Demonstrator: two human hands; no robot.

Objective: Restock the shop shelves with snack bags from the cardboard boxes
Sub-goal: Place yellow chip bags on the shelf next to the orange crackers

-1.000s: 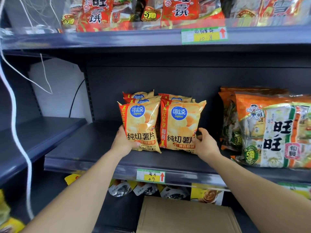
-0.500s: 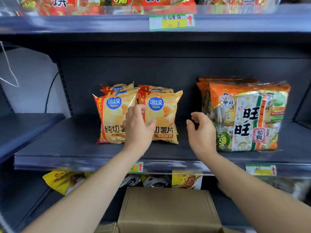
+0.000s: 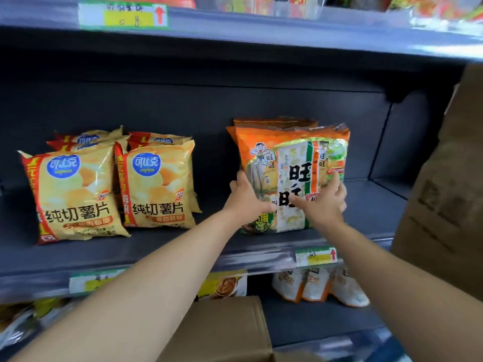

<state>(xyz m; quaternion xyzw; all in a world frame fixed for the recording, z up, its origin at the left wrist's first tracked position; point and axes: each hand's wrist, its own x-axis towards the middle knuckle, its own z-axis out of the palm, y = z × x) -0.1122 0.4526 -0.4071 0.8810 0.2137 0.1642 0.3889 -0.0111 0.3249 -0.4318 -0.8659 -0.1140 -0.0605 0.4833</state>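
Observation:
A big orange and green rice cracker bag (image 3: 295,158) stands upright on the dark middle shelf (image 3: 183,246), right of centre, with more of the same behind it. My left hand (image 3: 245,198) clasps its left edge, thumb on the front. My right hand (image 3: 324,202) presses on its front and lower right side, fingers spread. To the left stand two rows of yellow potato chip bags (image 3: 156,184), the leftmost front one (image 3: 73,194) leaning slightly. Nothing touches the chip bags.
A brown cardboard box (image 3: 230,330) sits below the shelf edge between my forearms. Another cardboard box (image 3: 444,205) rises at the right edge. White snack bags (image 3: 313,283) lie on the lower shelf. Price tags (image 3: 316,256) hang on the shelf lip. The top shelf (image 3: 261,30) holds red bags.
Both hands left the yellow chip bags and moved right onto the orange rice cracker bag. The view swung right and closer, bringing the right cardboard box into sight.

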